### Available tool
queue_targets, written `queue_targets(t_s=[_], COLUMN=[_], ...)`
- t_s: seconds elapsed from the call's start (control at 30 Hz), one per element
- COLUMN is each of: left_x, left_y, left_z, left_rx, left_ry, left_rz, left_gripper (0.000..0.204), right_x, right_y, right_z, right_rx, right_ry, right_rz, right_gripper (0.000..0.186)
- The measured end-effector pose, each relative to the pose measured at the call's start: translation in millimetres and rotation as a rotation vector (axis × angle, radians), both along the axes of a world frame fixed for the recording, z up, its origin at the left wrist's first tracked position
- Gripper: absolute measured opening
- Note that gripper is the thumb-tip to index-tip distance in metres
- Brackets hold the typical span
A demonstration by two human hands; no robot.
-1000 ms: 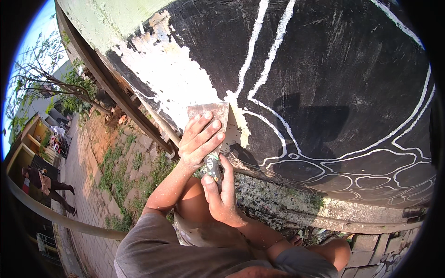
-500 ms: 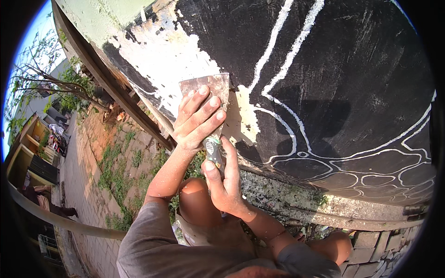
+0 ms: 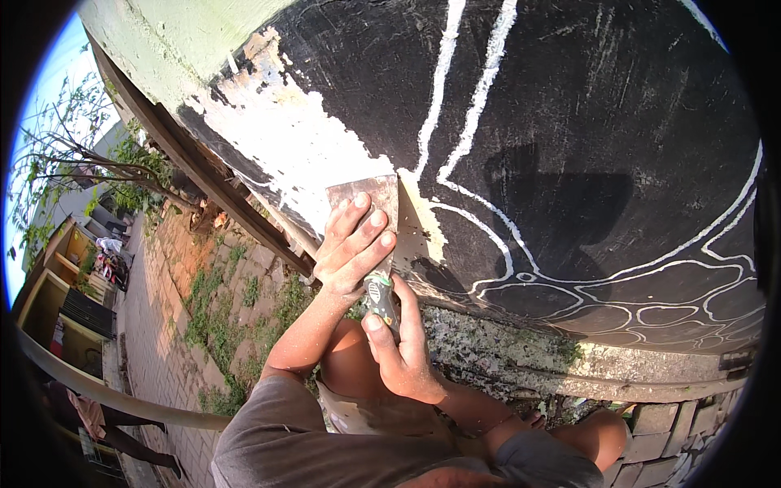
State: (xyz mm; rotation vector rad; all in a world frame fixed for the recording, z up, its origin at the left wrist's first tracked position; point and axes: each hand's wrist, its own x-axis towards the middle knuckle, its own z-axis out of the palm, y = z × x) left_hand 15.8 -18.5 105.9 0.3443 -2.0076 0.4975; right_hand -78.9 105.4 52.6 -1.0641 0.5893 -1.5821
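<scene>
Black wall (image 3: pixel 553 98) here, white outlines (image 3: pixel 493 63) all over, big white patch (image 3: pixel 281 134) on its left. Scraper (image 3: pixel 386 192) sits at that patch's lower end. Right hand (image 3: pixel 404 350) grips its handle; left hand (image 3: pixel 351 254) covers the blade, can't tell if it's clamped. Brick paving (image 3: pixel 159 342) alongside.

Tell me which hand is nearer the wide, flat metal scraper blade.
Left. The left hand lies on the wide, flat metal scraper blade, touching its face; the right hand is farther back, holding the dark grey handle.
</scene>
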Motion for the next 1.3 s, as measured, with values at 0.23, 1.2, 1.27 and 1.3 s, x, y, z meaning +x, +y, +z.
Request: queue_targets(t_s=[0.23, 1.2, 1.27, 1.3], left_x=[-9, -4, -20, -34], left_y=[-20, -15, -27, -29], left_z=[21, 26, 43, 56], left_rx=[-0.148, -0.190, -0.220, -0.313], left_ry=[0.196, 0.150, 0.285, 0.290], left_rz=[-0.012, 0.100, 0.051, 0.027], left_gripper=[0.019, 0.025, 0.025, 0.025], right_x=[2, -10, -16, -21], right_y=[-17, -21, -35, -35], right_z=[30, 36, 52, 58], right_rx=[-0.200, -0.269, -0.327, -0.330], right_ry=[0.095, 0.041, -0.001, -0.014], right_rz=[-0.164, -0.127, -0.097, -0.090], right_gripper=[0.052, 0.050, 0.049, 0.050])
